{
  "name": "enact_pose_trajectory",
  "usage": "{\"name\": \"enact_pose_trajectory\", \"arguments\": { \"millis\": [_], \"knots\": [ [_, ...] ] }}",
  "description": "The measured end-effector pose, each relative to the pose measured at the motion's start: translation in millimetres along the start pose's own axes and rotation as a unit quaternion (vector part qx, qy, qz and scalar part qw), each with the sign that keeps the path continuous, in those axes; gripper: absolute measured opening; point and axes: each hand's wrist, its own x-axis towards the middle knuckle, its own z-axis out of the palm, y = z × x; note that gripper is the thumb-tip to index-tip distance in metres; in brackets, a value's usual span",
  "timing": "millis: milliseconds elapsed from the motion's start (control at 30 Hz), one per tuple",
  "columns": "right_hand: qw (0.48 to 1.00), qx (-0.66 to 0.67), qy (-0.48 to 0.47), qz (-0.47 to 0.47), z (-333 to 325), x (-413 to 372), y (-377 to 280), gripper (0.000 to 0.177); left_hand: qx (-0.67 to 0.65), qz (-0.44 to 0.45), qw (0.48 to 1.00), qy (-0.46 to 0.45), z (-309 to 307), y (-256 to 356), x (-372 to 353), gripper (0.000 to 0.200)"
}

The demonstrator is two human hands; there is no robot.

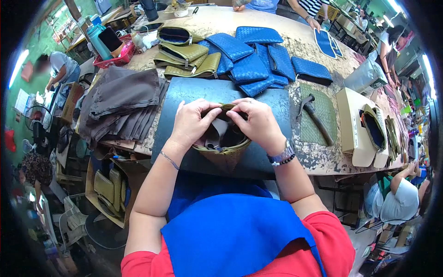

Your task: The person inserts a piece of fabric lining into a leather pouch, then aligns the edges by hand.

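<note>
An olive woven pouch (224, 159) stands with its mouth toward me over the near part of a dark board (180, 94). Its dark grey lining shows inside the opening. My left hand (196, 119) pinches the far rim on the left with thumb and fingers. On the right of the same rim, my right hand (256, 120) grips it likewise, the two thumbs close together. Just beyond the board lie blue woven pouches (249, 68) in a heap, with several olive zip pouches (184, 57) stacked to their left.
Grey-brown cloth pieces (122, 99) are piled at left. To the right, a hammer (317, 119) rests on a green woven sheet (307, 87), beside a cardboard box (353, 131) with pouches. A red basket (121, 57) stands at the far left. Across the table, another person's hand (314, 24) touches blue pieces (326, 44).
</note>
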Motion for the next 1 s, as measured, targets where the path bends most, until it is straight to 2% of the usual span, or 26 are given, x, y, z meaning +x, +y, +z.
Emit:
{"name": "enact_pose_trajectory", "arguments": {
  "millis": [100, 467, 800, 900, 1000],
  "knots": [
    [0.999, -0.033, -0.004, 0.033, -3.9, -6.0, -5.0, 0.017, 0.016, -0.023, 1.000, 0.007, 2.0, 3.9, -1.4, 0.018],
    [0.997, -0.038, 0.006, 0.062, 0.3, 3.5, 2.8, 0.019, 0.053, -0.068, 0.996, -0.035, -0.1, 9.3, 0.8, 0.021],
    [0.997, -0.049, 0.005, 0.063, 1.1, 2.6, 4.4, 0.022, 0.072, -0.040, 0.996, -0.035, 2.5, 18.1, 4.2, 0.018],
    [0.992, 0.012, 0.004, 0.128, -1.9, 4.7, -4.7, 0.019, 0.086, -0.029, 0.995, -0.037, 2.3, 19.9, 4.9, 0.017],
    [0.994, 0.057, -0.008, 0.089, -1.6, 3.5, -3.9, 0.017, 0.100, 0.011, 0.994, -0.031, 3.6, 15.7, 4.9, 0.017]
  ]
}}
